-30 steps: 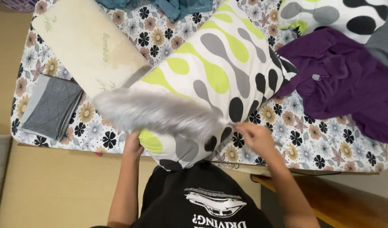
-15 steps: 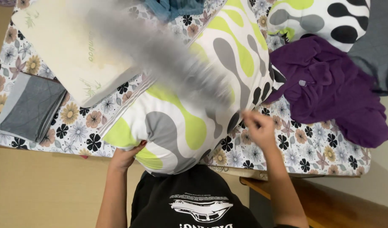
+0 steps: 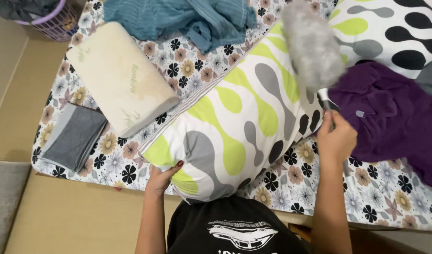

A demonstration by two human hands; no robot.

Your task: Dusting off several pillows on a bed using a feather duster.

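Observation:
A long pillow with green, grey and black wavy shapes lies across the flowered bedsheet. My left hand grips its near corner at the bed's edge. My right hand holds the handle of a fluffy grey duster, whose blurred head is raised over the far right side of the pillow.
A cream contoured pillow lies to the left, with a folded grey cloth beside it. A teal towel is at the far edge, a purple garment and a second patterned pillow on the right. A basket stands top left.
The duster swept from the near left of the long pillow up and across to its far right side. My left hand stayed on the pillow's near corner.

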